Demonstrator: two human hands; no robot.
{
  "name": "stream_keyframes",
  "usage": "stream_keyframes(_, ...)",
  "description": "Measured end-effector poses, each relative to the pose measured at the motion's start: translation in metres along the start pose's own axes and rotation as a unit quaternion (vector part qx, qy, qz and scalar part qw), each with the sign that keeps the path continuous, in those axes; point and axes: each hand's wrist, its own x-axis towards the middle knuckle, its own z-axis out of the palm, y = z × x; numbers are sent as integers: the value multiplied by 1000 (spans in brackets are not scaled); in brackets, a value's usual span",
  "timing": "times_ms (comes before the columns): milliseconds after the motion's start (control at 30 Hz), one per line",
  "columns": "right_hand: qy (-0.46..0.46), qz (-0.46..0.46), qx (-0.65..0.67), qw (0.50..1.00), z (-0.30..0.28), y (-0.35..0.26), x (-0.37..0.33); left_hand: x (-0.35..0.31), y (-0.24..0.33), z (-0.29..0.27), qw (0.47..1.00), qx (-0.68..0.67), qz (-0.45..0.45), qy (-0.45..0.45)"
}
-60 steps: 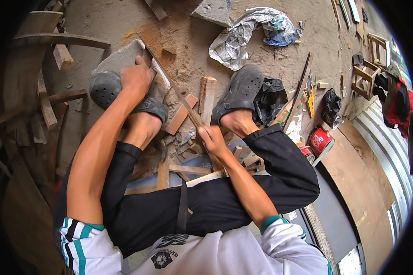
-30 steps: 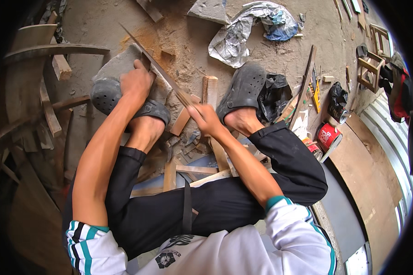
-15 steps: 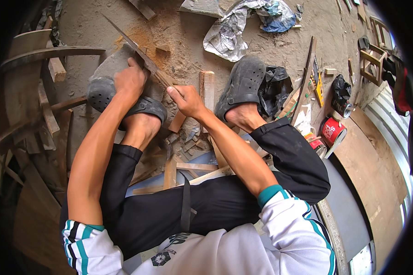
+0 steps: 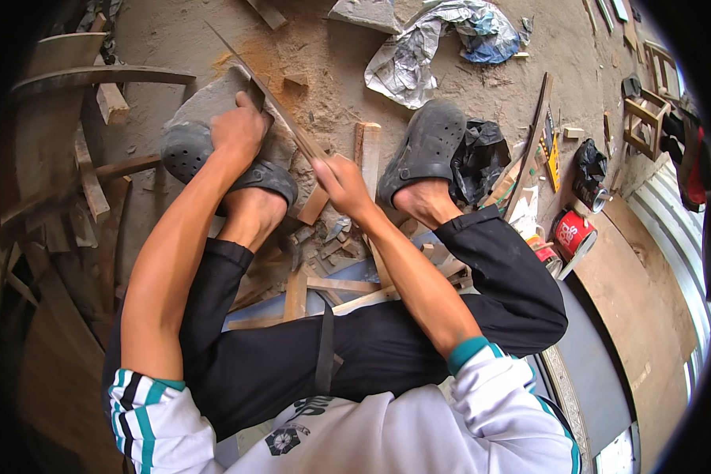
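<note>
My right hand (image 4: 343, 186) is closed round the wooden grip of a handsaw (image 4: 280, 110), whose long, thin blade tapers away to the far left. Its teeth are too fine to make out. Beside the blade, my left hand (image 4: 237, 133) is closed on a small brown piece of wood (image 4: 256, 93), mostly covered by the fingers. That hand is held above my left clog (image 4: 188, 152), and a grey stone slab (image 4: 213, 99) lies under this area. An upright wooden block (image 4: 366, 146) stands to the right of my right hand.
Wood offcuts (image 4: 316, 205) lie between my feet, with orange-brown dust beyond. Curved boards (image 4: 95, 75) crowd the left. At right are my other clog (image 4: 425, 146), a black plastic bag (image 4: 482, 154), a yellow-edged tool (image 4: 551, 158) and a red can (image 4: 573, 233). Crumpled sheeting (image 4: 407, 63) lies ahead.
The whole view has shifted slightly, so the scene sits farther right. The saw and my right hand have moved a little to the right and nearer me. Both hands keep their hold.
</note>
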Motion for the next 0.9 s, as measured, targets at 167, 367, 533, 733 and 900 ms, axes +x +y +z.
stream_keyframes(167,-22,36,8,999,-26,1,-42,-8,9,-16,1000,-4,2,13)
stream_keyframes(367,-3,39,0,999,9,-3,34,-1,5,-11,999,33,16,3)
stream_keyframes(533,-39,30,0,999,-32,14,-67,-13,12,-25,1000,29,6,-3)
stream_keyframes(733,-9,19,8,1000,10,-9,50,-4,7,-7,1000,2,-5,-4)
stream_keyframes(900,28,-25,24,999,-22,24,-67,-11,12,-26,1000,15,14,-13)
